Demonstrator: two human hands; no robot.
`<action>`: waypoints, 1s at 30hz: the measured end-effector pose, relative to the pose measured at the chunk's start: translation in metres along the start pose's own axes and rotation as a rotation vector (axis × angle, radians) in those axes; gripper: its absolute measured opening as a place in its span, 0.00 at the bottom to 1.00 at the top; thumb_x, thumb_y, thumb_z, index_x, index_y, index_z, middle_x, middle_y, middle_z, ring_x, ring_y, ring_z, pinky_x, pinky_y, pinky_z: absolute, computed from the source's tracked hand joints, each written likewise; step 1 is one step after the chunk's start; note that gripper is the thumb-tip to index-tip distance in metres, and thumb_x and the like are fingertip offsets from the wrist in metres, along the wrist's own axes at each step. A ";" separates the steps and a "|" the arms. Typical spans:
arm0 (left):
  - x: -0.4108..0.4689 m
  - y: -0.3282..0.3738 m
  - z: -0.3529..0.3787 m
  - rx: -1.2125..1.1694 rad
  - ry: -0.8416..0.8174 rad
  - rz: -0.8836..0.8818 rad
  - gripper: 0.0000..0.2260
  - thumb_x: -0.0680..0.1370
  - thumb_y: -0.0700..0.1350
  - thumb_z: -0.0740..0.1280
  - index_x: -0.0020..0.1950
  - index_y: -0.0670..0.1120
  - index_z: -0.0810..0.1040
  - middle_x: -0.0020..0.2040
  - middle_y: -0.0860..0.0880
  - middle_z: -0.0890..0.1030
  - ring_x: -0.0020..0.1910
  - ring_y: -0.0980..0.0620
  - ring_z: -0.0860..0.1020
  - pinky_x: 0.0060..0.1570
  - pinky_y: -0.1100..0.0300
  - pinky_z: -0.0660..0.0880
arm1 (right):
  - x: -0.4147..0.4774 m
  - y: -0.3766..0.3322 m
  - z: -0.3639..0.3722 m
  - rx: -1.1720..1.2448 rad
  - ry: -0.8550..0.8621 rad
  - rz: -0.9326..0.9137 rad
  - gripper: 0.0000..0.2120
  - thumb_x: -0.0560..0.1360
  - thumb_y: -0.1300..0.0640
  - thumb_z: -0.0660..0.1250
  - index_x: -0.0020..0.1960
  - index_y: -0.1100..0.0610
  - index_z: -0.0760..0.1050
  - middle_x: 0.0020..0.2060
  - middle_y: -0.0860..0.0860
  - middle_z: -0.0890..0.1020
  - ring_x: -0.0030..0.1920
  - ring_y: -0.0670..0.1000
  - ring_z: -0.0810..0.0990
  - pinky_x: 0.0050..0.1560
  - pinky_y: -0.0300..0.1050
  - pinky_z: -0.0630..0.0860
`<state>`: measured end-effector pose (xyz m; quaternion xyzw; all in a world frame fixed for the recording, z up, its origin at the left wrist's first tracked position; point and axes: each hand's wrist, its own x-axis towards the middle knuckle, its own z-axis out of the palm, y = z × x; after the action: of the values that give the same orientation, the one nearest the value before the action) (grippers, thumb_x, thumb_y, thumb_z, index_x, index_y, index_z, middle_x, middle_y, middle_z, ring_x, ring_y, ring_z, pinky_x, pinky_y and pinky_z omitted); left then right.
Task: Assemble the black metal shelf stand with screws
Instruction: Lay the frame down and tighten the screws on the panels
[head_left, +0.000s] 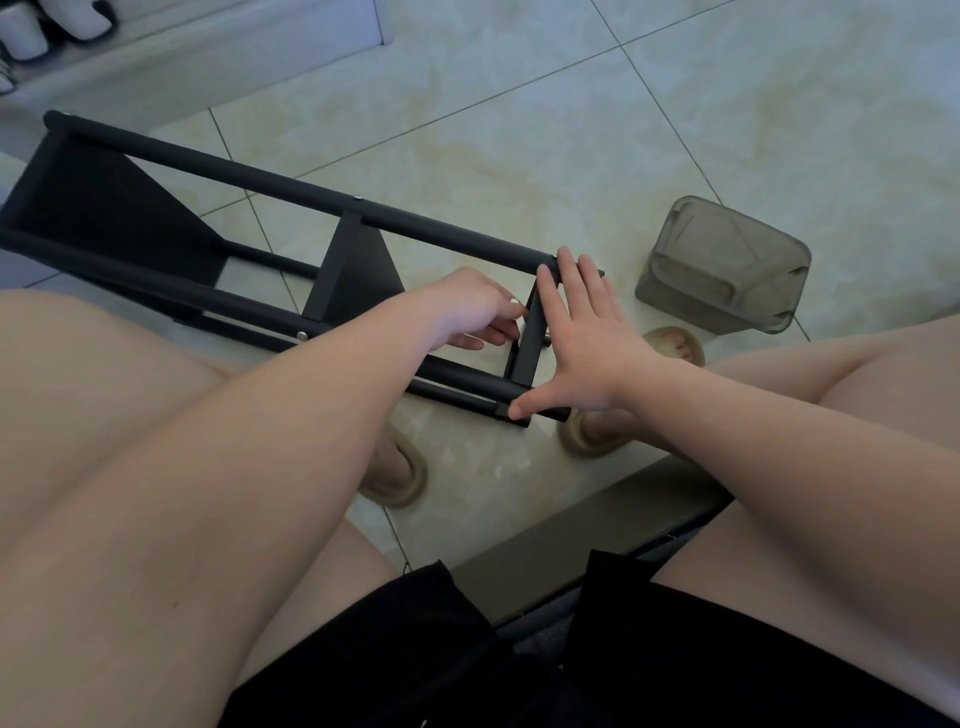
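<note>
The black shelf stand lies on its side on the tiled floor, extending away to the left of both my hands.

1. Right hand: open flat, fingers straight and spread, pressed against the outer face of the end panel. The thumb tip rests on the end of the lower pole.
2. Left hand: directly across the panel from my right hand, fingers curled at its inner face. I cannot tell whether they pinch anything.

A grey translucent container sits on the floor just beyond my right fingertips.
</note>
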<state>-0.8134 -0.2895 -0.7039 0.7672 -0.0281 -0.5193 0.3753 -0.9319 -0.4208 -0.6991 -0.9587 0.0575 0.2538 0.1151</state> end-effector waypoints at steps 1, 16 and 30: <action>0.000 0.001 0.000 -0.003 -0.008 -0.006 0.04 0.82 0.48 0.67 0.53 0.49 0.80 0.39 0.53 0.86 0.42 0.55 0.83 0.46 0.58 0.77 | 0.000 0.000 0.000 0.002 0.000 0.001 0.75 0.55 0.16 0.65 0.80 0.57 0.29 0.78 0.57 0.28 0.78 0.60 0.27 0.76 0.56 0.32; -0.001 0.002 -0.007 0.091 -0.057 -0.053 0.06 0.80 0.44 0.67 0.55 0.45 0.82 0.38 0.52 0.86 0.38 0.55 0.81 0.40 0.60 0.74 | 0.000 0.000 0.000 -0.001 0.003 0.000 0.76 0.54 0.16 0.64 0.80 0.57 0.30 0.79 0.58 0.29 0.78 0.61 0.28 0.77 0.57 0.33; 0.000 0.002 0.000 0.046 -0.080 -0.093 0.06 0.82 0.45 0.66 0.51 0.44 0.80 0.35 0.52 0.86 0.40 0.53 0.81 0.41 0.60 0.74 | -0.002 -0.002 -0.001 -0.005 0.006 -0.007 0.75 0.55 0.17 0.66 0.80 0.58 0.30 0.79 0.59 0.29 0.78 0.61 0.28 0.78 0.57 0.33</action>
<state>-0.8125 -0.2908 -0.7025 0.7546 -0.0194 -0.5659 0.3317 -0.9326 -0.4193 -0.6966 -0.9599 0.0538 0.2507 0.1132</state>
